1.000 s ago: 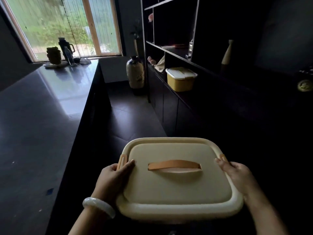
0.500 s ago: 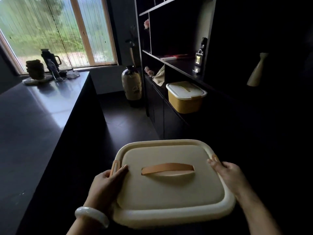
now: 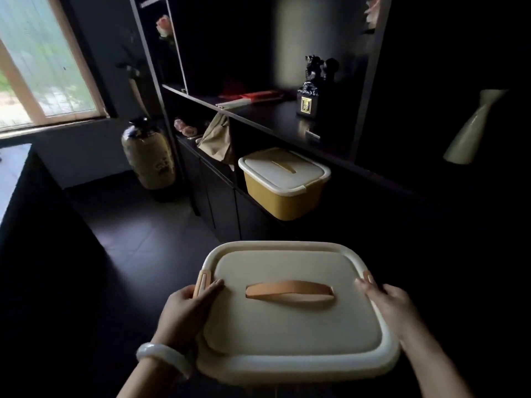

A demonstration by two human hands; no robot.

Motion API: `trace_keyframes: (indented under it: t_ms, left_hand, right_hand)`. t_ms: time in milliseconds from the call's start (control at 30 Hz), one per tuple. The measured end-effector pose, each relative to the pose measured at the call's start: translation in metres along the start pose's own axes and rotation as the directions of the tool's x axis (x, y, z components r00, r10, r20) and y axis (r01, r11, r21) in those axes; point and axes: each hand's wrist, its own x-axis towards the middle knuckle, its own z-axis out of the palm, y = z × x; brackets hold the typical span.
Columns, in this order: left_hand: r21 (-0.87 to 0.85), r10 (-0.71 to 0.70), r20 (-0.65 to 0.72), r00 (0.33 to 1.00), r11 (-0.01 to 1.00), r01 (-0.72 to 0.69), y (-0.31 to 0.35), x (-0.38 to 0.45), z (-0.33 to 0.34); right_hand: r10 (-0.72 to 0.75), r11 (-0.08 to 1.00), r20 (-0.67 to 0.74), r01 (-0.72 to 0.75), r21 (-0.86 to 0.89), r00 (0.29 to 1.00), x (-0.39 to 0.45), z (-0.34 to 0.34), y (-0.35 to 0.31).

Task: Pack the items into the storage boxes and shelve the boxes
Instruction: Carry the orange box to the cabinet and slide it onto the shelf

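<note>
The left hand (image 3: 188,310) and right hand (image 3: 395,307) grip the cream storage box (image 3: 293,311) at its two sides, near the clips, probably to carry it level. It hangs above the floor, near the shelf (image 3: 275,119) where a yellow box (image 3: 284,183) already stands

I'm seeing only the lid of the cream storage box (image 3: 293,308); its body is hiding beneath. The left hand (image 3: 184,314) and right hand (image 3: 393,308) are wrapping fingers under the rim, out of sight. The forearms are running off the bottom edge. The statuette (image 3: 311,87), upper middle, is perhaps two figures, blurring into shadow.
</note>
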Motion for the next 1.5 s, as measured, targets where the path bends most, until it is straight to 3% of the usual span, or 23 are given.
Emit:
trace_keyframes:
  t_ms: [167, 433, 633, 833, 1167, 1367, 1500]
  left_hand:
    - [0.1, 0.025, 0.149, 0.989, 0.994, -0.04, 0.033, 0.099, 0.012]
    - [0.148, -0.038, 0.324, 0.945, 0.989, -0.011, 0.043, 0.183, 0.1]
    - [0.218, -0.04, 0.406, 0.913, 0.974, -0.054, 0.059, 0.226, 0.169]
    - [0.256, -0.081, 0.489, 0.869, 0.965, -0.054, 0.056, 0.261, 0.219]
    - [0.375, -0.052, 0.619, 0.783, 0.896, -0.237, 0.055, 0.316, 0.275]
    - [0.334, -0.115, 0.658, 0.744, 0.93, -0.152, 0.061, 0.332, 0.289]
    - [0.229, -0.091, 0.702, 0.706, 0.968, -0.103, 0.063, 0.321, 0.271]
  right_hand:
    - [0.061, 0.998, -0.226, -0.056, 0.027, 0.972, 0.024, 0.033, 0.002]
    - [0.124, 0.991, -0.451, -0.136, 0.006, 0.884, 0.081, 0.002, 0.003]
    - [0.235, 0.971, -0.531, -0.222, 0.089, 0.814, 0.128, -0.024, 0.018]
    - [0.254, 0.96, -0.607, -0.271, 0.066, 0.753, 0.155, -0.041, 0.03]
    - [0.285, 0.936, -0.742, -0.343, 0.08, 0.606, 0.161, -0.032, 0.045]
    - [0.336, 0.922, -0.824, -0.338, 0.189, 0.455, 0.165, -0.017, 0.043]
    - [0.34, 0.916, -0.843, -0.349, 0.197, 0.417, 0.165, -0.013, 0.039]
